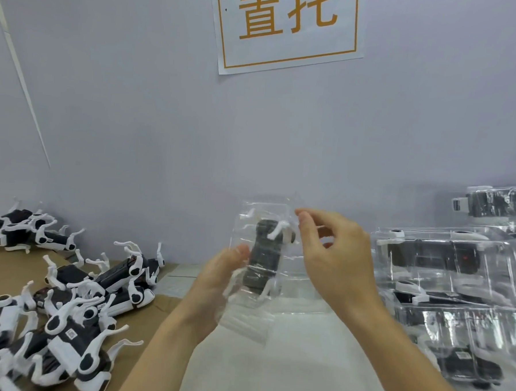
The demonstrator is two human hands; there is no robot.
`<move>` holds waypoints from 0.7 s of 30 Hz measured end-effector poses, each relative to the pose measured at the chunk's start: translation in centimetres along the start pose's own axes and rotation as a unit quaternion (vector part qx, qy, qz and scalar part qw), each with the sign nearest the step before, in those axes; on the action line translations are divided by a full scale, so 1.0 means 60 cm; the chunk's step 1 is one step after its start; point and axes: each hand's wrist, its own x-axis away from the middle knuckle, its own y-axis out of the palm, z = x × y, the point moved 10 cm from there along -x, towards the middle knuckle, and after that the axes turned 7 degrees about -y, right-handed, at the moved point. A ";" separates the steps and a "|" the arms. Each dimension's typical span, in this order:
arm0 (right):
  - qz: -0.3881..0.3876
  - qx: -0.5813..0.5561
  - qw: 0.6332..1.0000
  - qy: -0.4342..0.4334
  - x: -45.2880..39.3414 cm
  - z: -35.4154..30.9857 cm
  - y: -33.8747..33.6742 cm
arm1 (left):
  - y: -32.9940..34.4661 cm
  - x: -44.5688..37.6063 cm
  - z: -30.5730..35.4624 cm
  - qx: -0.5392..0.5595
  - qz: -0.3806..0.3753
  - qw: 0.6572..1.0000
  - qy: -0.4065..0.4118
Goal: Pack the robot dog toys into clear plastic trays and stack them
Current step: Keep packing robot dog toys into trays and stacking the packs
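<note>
A black-and-white robot dog toy (264,260) lies inside a clear plastic tray (256,312) that I hold up in front of the wall. My left hand (216,285) grips the tray's left side, thumb against the plastic beside the toy. My right hand (334,253) hovers at the tray's upper right, fingers curled, fingertips close to a white leg of the toy. Whether the right fingers touch the tray is unclear. A stack of packed clear trays (452,292) stands on the right.
A heap of loose robot dog toys (74,302) lies on brown cardboard (5,267) at the left, more toys (24,232) against the wall behind. A white surface (287,361) lies below my arms. A paper sign (286,26) hangs on the grey wall.
</note>
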 end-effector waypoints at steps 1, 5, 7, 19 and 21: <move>0.005 -0.025 0.999 0.041 -0.001 0.010 -0.002 | -0.002 0.000 0.006 -0.048 0.016 0.999 0.013; -0.038 -0.113 0.964 0.238 0.004 0.063 0.001 | -0.019 0.002 0.028 -0.197 0.096 0.974 0.059; -0.082 -0.103 0.945 0.299 0.014 0.075 0.006 | -0.021 0.006 0.045 -0.312 0.140 0.936 0.081; 0.008 -0.140 0.954 0.264 0.006 0.070 -0.015 | 0.042 0.067 0.160 -0.481 0.165 0.834 0.211; 0.039 -0.137 0.952 0.270 0.000 0.072 -0.039 | 0.044 0.075 0.168 -0.452 0.144 0.851 0.225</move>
